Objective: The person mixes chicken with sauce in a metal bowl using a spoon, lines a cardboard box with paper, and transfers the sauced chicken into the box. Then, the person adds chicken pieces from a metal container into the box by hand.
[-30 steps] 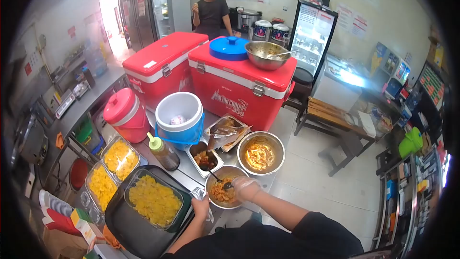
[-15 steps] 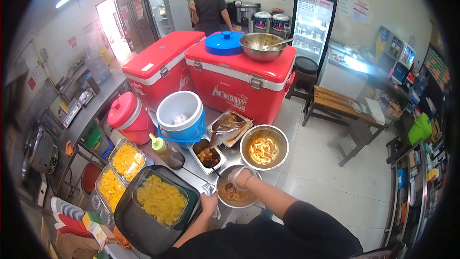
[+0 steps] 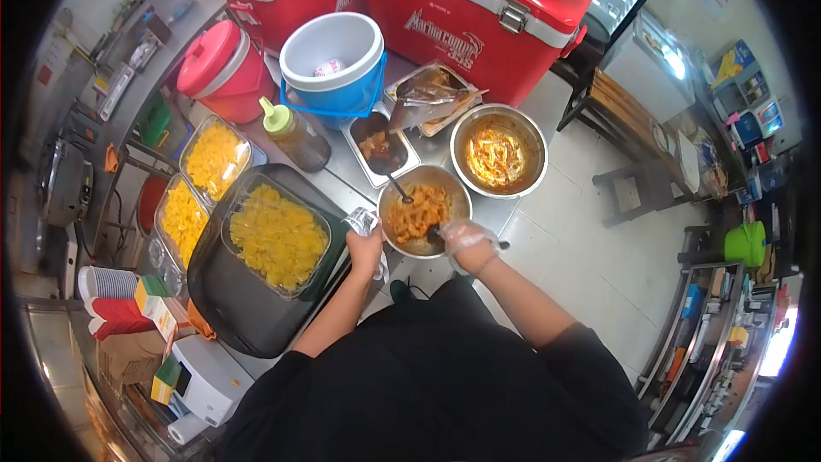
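A steel mixing bowl (image 3: 467, 197) holds orange, sauce-coated food pieces (image 3: 417, 212). My right hand (image 3: 469, 244), in a clear plastic glove, is closed around a dark-handled utensil (image 3: 435, 238) whose front end dips into the bowl. A second dark spoon (image 3: 401, 192) leans inside the same bowl. At the bowl's left side my left hand (image 3: 366, 250) is closed on a crumpled silver foil-like sheet (image 3: 361, 221); whether it also grips the rim cannot be seen. Behind stands a rectangular steel pan (image 3: 414, 160) with sauce and pieces. Another steel bowl (image 3: 541, 141) carries reddish-orange sauce.
Yellow food fills a clear tray (image 3: 279, 235) on a black lid-like tray (image 3: 214, 291), with two more tubs beside. A squeeze bottle (image 3: 295, 137), blue bucket (image 3: 332, 51), pink jug (image 3: 214, 60) and red coolers (image 3: 462, 17) line the back. A bench (image 3: 637, 111) stands right.
My view has tilted down. My right hand has pulled back from inside the bowl to its right edge, with the dark utensil now showing. My left hand stays beside the bowl.
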The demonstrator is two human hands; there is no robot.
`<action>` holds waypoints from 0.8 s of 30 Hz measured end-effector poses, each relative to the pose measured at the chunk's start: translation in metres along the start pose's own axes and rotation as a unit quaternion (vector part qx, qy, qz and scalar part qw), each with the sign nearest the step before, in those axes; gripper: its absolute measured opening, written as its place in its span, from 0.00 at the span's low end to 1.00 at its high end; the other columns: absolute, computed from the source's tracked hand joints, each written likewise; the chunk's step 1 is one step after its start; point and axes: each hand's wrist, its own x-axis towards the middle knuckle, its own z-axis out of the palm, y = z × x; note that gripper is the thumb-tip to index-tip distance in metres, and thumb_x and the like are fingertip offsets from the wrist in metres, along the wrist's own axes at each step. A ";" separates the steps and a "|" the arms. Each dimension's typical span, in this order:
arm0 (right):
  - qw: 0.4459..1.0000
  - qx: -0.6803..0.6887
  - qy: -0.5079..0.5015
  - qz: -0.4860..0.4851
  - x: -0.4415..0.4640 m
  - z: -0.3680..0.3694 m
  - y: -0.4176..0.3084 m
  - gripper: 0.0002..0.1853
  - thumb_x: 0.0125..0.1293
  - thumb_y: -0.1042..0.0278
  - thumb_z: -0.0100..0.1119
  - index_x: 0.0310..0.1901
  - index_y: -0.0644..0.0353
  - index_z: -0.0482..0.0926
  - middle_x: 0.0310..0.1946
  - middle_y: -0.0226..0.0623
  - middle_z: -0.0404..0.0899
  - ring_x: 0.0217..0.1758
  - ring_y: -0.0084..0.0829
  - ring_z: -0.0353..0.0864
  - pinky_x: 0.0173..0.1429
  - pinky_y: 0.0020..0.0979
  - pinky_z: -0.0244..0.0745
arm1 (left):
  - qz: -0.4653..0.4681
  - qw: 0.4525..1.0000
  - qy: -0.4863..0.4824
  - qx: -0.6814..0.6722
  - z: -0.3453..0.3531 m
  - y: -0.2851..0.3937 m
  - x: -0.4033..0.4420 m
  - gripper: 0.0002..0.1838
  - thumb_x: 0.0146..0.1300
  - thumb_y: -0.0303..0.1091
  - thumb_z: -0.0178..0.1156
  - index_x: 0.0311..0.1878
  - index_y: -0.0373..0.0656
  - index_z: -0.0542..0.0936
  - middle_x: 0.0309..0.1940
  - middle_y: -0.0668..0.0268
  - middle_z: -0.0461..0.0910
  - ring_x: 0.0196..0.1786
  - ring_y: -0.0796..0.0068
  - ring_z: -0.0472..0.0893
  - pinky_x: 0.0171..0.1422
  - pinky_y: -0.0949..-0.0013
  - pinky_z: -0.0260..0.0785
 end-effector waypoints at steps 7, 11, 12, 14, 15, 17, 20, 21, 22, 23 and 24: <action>0.993 0.052 0.082 0.071 0.024 -0.037 0.016 0.07 0.54 0.72 0.51 0.28 0.63 0.78 0.31 0.50 0.80 0.38 0.44 0.81 0.41 0.39 0.77 | -0.035 0.999 -0.005 -0.006 -0.003 0.001 -0.007 0.09 0.58 0.23 0.58 0.42 0.31 0.77 0.27 0.68 0.78 0.22 0.84 0.72 0.26 0.77 0.64; 0.995 0.000 0.093 0.038 0.053 -0.002 0.020 0.07 0.52 0.72 0.51 0.30 0.63 0.78 0.29 0.49 0.80 0.33 0.44 0.81 0.38 0.39 0.77 | -0.038 0.999 -0.005 -0.018 0.003 0.003 -0.018 0.08 0.58 0.23 0.58 0.40 0.32 0.77 0.26 0.69 0.77 0.22 0.84 0.72 0.26 0.77 0.64; 0.996 -0.017 0.079 0.039 0.062 0.016 0.014 0.07 0.52 0.72 0.51 0.31 0.62 0.78 0.29 0.48 0.80 0.33 0.43 0.81 0.36 0.39 0.77 | -0.020 0.999 -0.004 -0.028 0.007 -0.001 -0.019 0.07 0.58 0.23 0.58 0.40 0.32 0.77 0.26 0.69 0.77 0.22 0.84 0.72 0.26 0.77 0.64; 0.997 -0.022 0.075 0.012 0.064 0.022 0.001 0.07 0.52 0.72 0.51 0.30 0.61 0.78 0.29 0.47 0.79 0.33 0.42 0.81 0.36 0.39 0.76 | -0.015 0.999 0.027 -0.031 0.010 0.001 -0.021 0.06 0.59 0.23 0.58 0.39 0.33 0.76 0.24 0.69 0.76 0.22 0.83 0.72 0.26 0.77 0.64; 0.997 -0.024 0.072 -0.004 0.064 0.022 -0.003 0.07 0.51 0.72 0.51 0.30 0.61 0.78 0.29 0.47 0.79 0.33 0.41 0.81 0.36 0.39 0.76 | -0.023 0.999 0.032 -0.029 0.007 0.000 -0.019 0.06 0.59 0.23 0.58 0.39 0.33 0.76 0.24 0.69 0.76 0.22 0.83 0.72 0.26 0.77 0.64; 0.994 -0.038 0.076 -0.072 0.057 0.005 0.002 0.07 0.52 0.71 0.51 0.30 0.59 0.78 0.28 0.45 0.79 0.33 0.40 0.81 0.34 0.38 0.76 | -0.039 0.998 0.041 -0.023 -0.002 -0.003 -0.013 0.06 0.59 0.24 0.58 0.39 0.33 0.76 0.24 0.68 0.76 0.22 0.82 0.72 0.26 0.77 0.64; 0.989 -0.088 0.023 -0.113 0.020 -0.039 -0.020 0.08 0.55 0.71 0.48 0.30 0.58 0.79 0.29 0.42 0.80 0.33 0.40 0.82 0.35 0.39 0.77 | -0.048 0.997 0.046 -0.030 -0.006 -0.006 -0.009 0.06 0.58 0.25 0.59 0.37 0.34 0.77 0.23 0.69 0.76 0.21 0.82 0.71 0.26 0.76 0.63; 0.993 -0.072 -0.037 -0.082 0.015 -0.034 -0.026 0.07 0.54 0.72 0.50 0.31 0.58 0.79 0.30 0.42 0.81 0.35 0.39 0.82 0.36 0.37 0.77 | -0.048 0.997 0.048 -0.031 -0.006 -0.005 -0.009 0.06 0.58 0.25 0.59 0.37 0.34 0.77 0.23 0.69 0.76 0.21 0.82 0.71 0.26 0.76 0.63; 0.993 -0.056 -0.095 -0.051 0.013 -0.030 -0.034 0.07 0.53 0.72 0.52 0.32 0.58 0.80 0.32 0.41 0.81 0.37 0.38 0.82 0.37 0.36 0.77 | -0.051 0.997 0.043 -0.027 -0.006 -0.004 -0.011 0.06 0.58 0.25 0.59 0.38 0.34 0.77 0.23 0.68 0.76 0.20 0.82 0.71 0.25 0.76 0.63; 0.987 -0.041 -0.151 -0.018 0.011 -0.025 -0.040 0.08 0.51 0.73 0.54 0.33 0.58 0.80 0.34 0.40 0.81 0.38 0.37 0.82 0.38 0.35 0.78 | -0.046 0.998 0.029 -0.024 -0.006 -0.006 -0.011 0.06 0.58 0.24 0.59 0.38 0.34 0.76 0.24 0.68 0.75 0.21 0.82 0.71 0.24 0.77 0.63; 0.993 -0.038 -0.109 0.003 0.012 -0.013 -0.040 0.08 0.53 0.72 0.54 0.34 0.58 0.81 0.35 0.42 0.82 0.40 0.39 0.82 0.41 0.35 0.78 | -0.040 0.999 0.013 -0.021 -0.006 -0.009 -0.011 0.06 0.59 0.23 0.58 0.39 0.34 0.75 0.25 0.68 0.75 0.21 0.82 0.72 0.24 0.77 0.64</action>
